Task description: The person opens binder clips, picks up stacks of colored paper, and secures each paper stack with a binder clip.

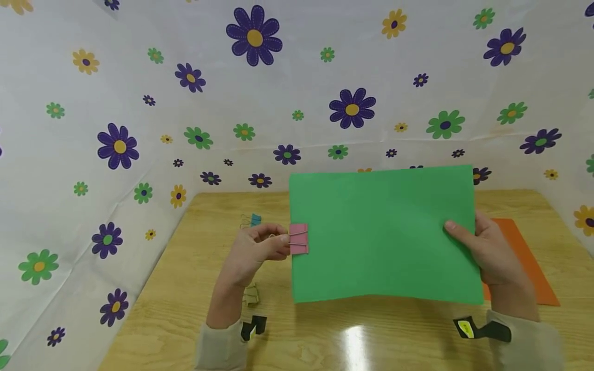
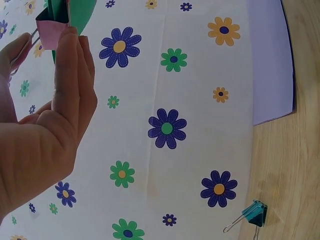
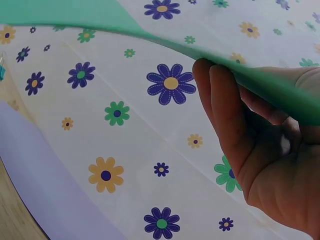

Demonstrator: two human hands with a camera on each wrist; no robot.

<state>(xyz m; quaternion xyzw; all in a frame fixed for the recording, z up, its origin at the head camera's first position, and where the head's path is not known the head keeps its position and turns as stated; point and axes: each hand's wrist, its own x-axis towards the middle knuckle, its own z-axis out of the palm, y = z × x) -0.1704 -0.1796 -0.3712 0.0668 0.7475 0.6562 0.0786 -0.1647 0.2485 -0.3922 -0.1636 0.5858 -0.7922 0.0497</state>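
Note:
A green sheet of paper [image 1: 380, 237] is held up above the table, slightly bowed along its lower edge. A pink binder clip [image 1: 299, 238] sits on the middle of its left edge, wire handles lying across the front in the head view. My left hand [image 1: 260, 247] pinches this clip, with the thumb by its wire handles; the left wrist view shows the fingertips against the clip's pink body [image 2: 52, 32]. At the sheet's right edge, my right hand [image 1: 487, 252] grips the paper, thumb on the front and fingers [image 3: 225, 105] behind it.
An orange sheet [image 1: 529, 263] lies on the wooden table [image 1: 185, 309] at right. A blue binder clip [image 1: 256, 220] and a yellow binder clip [image 1: 251, 294] are on the left. The wrist views show a purple sheet [image 2: 272, 65] on the table. A flowered cloth [image 1: 297, 82] hangs behind.

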